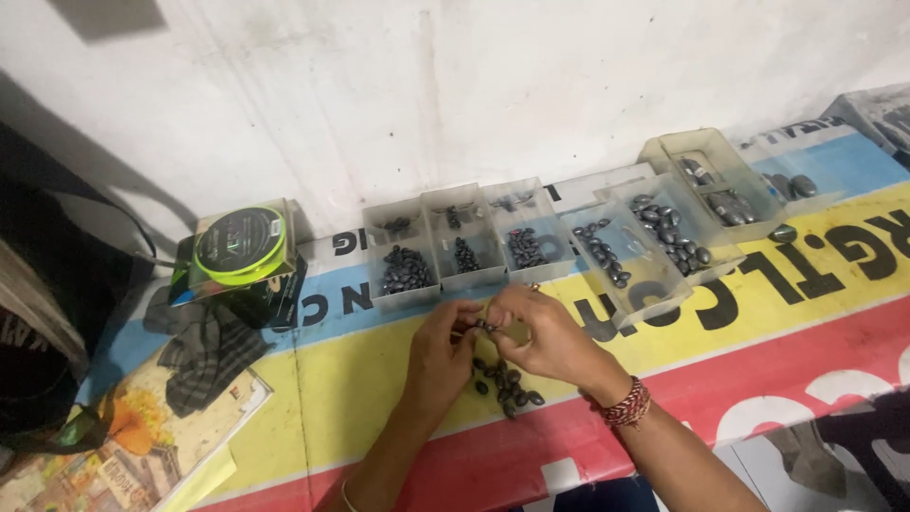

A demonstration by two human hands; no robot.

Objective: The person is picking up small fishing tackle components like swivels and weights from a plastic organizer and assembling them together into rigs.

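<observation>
Both hands meet over the middle of the worktop point(379, 379). The left hand point(444, 343) and right hand point(542, 334) pinch one small dark sinker point(485, 326) between their fingertips, so each is closed on that same piece. Just near of them lies a loose pile of sinkers point(507, 387) on the yellow stripe.

The held sinker is small and smooth, so I judge it could slip from the fingertips and drop among the pile, where it would be hard to tell apart. The loose ones look rounded and could roll towards the near edge if a wrist brushes them.

Along the far side stands a row of clear trays point(464, 248), each holding dark sinkers sorted by size, larger to the right. At far left a clear square box holds a spool point(240, 245) of bright green line. The worktop cover is a banner with blue, yellow and red bands and large black letters. A printed booklet point(142, 436) with an orange flower lies near left.
</observation>
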